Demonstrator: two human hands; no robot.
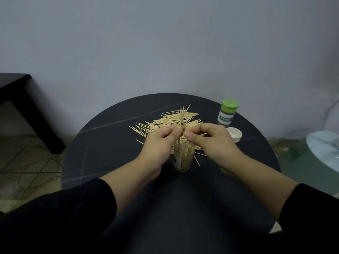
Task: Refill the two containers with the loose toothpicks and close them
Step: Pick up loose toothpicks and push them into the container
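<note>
An open clear container [183, 160] stands upright at the middle of the round dark table [110, 153], with several toothpicks inside. Just above its mouth, my left hand [161, 143] and my right hand [214, 143] both pinch a small bundle of toothpicks [182, 116]. The bundle stands upright, its lower tips reaching into the container. A heap of loose toothpicks [165, 123] lies on the table behind my hands. A second container [227, 114] with a green lid stands shut at the back right. A white lid [234, 134] lies on the table in front of it.
A black side table [20, 99] stands at the left against the grey wall. A pale round fan base [322, 149] sits on the floor at the right. Cables [36, 171] lie on the tiled floor at the left.
</note>
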